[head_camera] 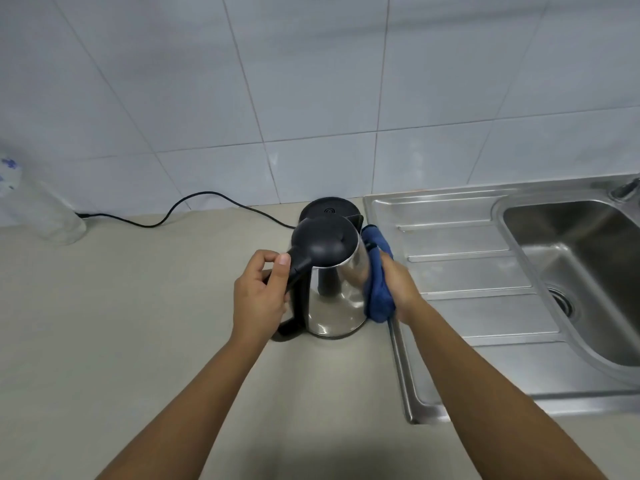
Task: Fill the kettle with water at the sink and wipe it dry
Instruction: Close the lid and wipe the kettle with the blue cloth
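A steel kettle [341, 306] with a black lid and black handle stands upright on the beige counter [138, 341], lid closed. My left hand [259, 292] is closed around the handle, thumb near the lid. My right hand [400, 287] holds a blue cloth [379, 282] pressed flat against the kettle's right side. Behind the kettle sits its round black base [330, 207]. The steel sink [581, 268] lies to the right, its basin at the far right.
A black power cord [194, 206] runs from the base along the tiled wall to the left. A clear bottle [45, 209] stands at the far left. The sink's ribbed drainboard [467, 271] adjoins the kettle. The tap's foot [627, 188] shows at the right edge.
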{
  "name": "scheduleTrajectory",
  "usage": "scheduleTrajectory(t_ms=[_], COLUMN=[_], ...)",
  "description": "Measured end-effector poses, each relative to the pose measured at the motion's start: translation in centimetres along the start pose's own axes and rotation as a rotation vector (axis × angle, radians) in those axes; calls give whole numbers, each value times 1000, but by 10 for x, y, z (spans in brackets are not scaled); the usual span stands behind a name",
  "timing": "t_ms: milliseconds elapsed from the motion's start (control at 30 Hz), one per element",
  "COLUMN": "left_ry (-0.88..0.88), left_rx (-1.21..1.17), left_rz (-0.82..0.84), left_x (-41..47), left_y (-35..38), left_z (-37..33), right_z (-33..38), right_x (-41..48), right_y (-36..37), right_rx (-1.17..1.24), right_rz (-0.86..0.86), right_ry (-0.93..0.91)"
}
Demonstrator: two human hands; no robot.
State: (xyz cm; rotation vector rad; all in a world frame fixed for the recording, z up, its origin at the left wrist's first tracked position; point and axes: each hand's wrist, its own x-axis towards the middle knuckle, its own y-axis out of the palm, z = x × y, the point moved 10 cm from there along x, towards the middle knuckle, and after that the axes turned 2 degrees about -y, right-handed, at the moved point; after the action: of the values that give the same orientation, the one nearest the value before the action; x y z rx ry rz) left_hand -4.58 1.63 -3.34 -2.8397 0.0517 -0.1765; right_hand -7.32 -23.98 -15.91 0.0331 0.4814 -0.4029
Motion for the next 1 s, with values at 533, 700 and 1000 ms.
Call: scheduleTrajectory(t_ms=[533, 700, 1000], left_ry=[18, 27, 68], left_rx=[16, 13, 10], left_rz=[15, 41, 56], left_x=[1, 2, 3], left_y=[0, 0, 3], left_z=[-3, -5, -2], right_z=[-79, -44, 53], right_x=[-133, -121, -5], right_y=[116, 46, -9], right_rx=[473, 416, 80], right_rz=[-244, -401, 89], right_ry=[-33, -215, -60])
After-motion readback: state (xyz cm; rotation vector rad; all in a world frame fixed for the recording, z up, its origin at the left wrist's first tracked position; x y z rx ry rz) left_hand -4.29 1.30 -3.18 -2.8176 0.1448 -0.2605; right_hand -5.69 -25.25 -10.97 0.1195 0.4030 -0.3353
